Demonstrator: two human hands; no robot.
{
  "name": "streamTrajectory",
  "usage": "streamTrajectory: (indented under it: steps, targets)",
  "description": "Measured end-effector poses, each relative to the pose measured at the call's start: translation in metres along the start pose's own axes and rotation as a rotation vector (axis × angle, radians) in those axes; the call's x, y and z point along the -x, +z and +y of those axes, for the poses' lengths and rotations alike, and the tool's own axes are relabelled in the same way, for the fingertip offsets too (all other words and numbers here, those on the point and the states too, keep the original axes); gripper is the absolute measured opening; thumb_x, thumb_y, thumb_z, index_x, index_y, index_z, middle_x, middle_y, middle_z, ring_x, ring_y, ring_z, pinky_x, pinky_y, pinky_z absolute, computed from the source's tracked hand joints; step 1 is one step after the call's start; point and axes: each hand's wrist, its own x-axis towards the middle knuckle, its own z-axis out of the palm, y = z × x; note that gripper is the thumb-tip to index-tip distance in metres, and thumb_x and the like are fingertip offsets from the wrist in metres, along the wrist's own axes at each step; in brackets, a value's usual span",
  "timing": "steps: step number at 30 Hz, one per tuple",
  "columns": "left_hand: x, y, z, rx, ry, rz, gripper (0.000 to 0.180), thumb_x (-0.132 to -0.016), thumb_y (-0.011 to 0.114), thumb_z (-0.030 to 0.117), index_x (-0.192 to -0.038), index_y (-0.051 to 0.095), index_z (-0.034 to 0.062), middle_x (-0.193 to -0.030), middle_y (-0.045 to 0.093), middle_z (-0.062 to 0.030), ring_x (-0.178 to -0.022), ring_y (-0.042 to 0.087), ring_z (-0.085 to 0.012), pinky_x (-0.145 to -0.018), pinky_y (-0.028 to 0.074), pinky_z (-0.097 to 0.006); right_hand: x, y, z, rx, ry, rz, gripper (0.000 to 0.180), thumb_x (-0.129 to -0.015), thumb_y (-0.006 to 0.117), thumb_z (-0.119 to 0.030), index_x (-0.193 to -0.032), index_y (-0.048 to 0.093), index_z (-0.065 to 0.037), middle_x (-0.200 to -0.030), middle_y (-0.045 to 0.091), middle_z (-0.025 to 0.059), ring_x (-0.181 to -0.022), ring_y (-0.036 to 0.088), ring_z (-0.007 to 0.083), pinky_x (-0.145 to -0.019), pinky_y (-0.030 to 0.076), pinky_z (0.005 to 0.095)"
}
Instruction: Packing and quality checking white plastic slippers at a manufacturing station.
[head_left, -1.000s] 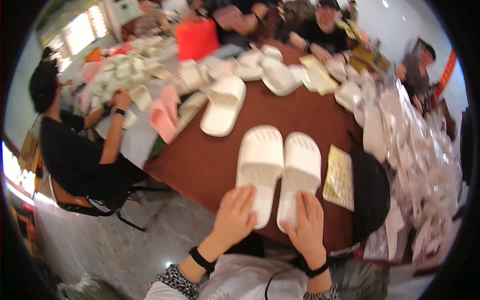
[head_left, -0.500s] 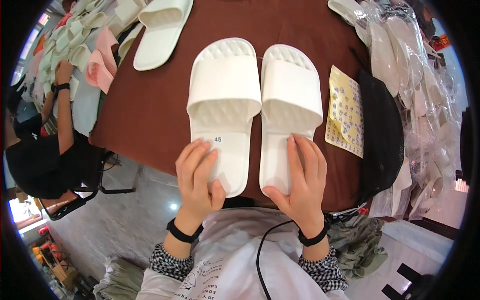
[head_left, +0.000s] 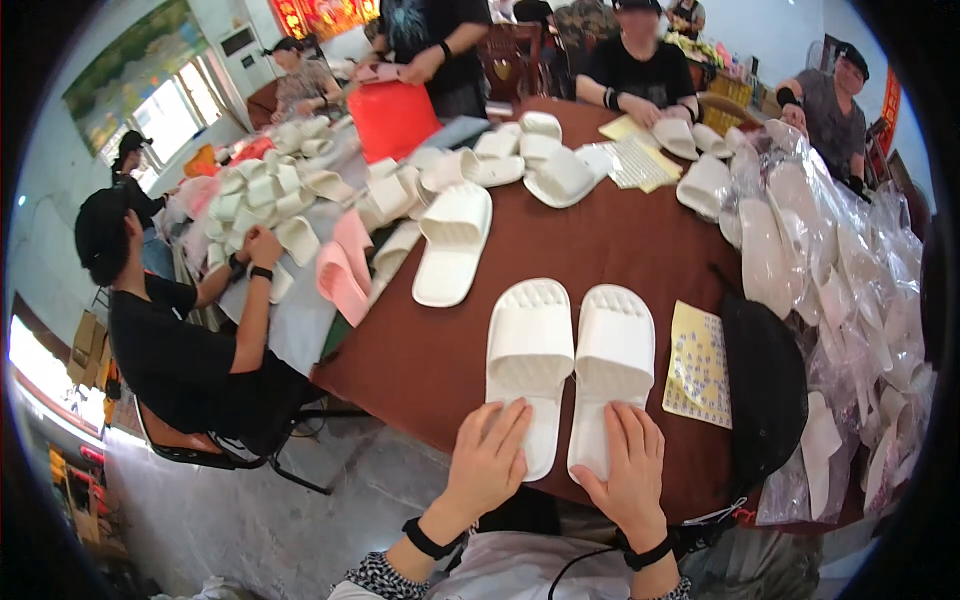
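A pair of white slide sandals lies side by side on the brown cloth, toes pointing away from me. On the heel of the left slide [head_left: 530, 330] rests my left hand [head_left: 487, 460], its fingers stretched over the insole and covering the spot where a dark mark was. My right hand [head_left: 628, 465] lies with fingers extended on the heel of the right slide [head_left: 614, 335], thumb at its inner edge. Neither hand is wrapped round a slide. To the right lies a yellow sticker sheet [head_left: 697, 365] with small dark prints, beside a black mesh item [head_left: 762, 390].
Another white slide [head_left: 455, 245] lies farther left on the brown-covered table [head_left: 400, 375], near pink slides [head_left: 345, 268]. Plastic-bagged slides [head_left: 840, 290] pile up at right. A co-worker in black [head_left: 175, 330] sits at left; a red bucket [head_left: 393, 118] stands beyond.
The view has tilted up, bringing co-workers and the far table into sight. My left fingers have moved inward over the left slide's printed mark. The pair stays side by side.
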Motion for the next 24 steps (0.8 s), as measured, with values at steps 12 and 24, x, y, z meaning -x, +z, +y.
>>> streamTrajectory:
  steps: [12,24]
  targets:
    - [0.006,0.005,-0.009,-0.021,0.078,0.067,0.055,-0.083,0.059,0.013,-0.137,0.054,0.0005,-0.145,0.05,-0.0116,-0.124,0.047,-0.0343,-0.106,0.041,-0.046,0.006,0.005,0.006,0.015,-0.095,0.082,0.076,-0.08,0.074,-0.043,-0.133,0.051,0.006,-0.138,0.049,0.018,-0.129,0.043,0.0374,-0.106,0.033,0.0501]
    - [-0.008,-0.014,-0.039,-0.039,0.231,-0.07,0.06,-0.086,0.057,0.011,-0.145,0.048,0.0052,-0.147,0.049,-0.01,-0.128,0.047,-0.0333,-0.112,0.039,-0.043,0.002,0.017,-0.004,0.031,-0.082,0.124,0.076,-0.08,0.074,-0.045,-0.131,0.051,0.007,-0.135,0.048,0.0191,-0.128,0.041,0.0398,-0.105,0.031,0.0527]
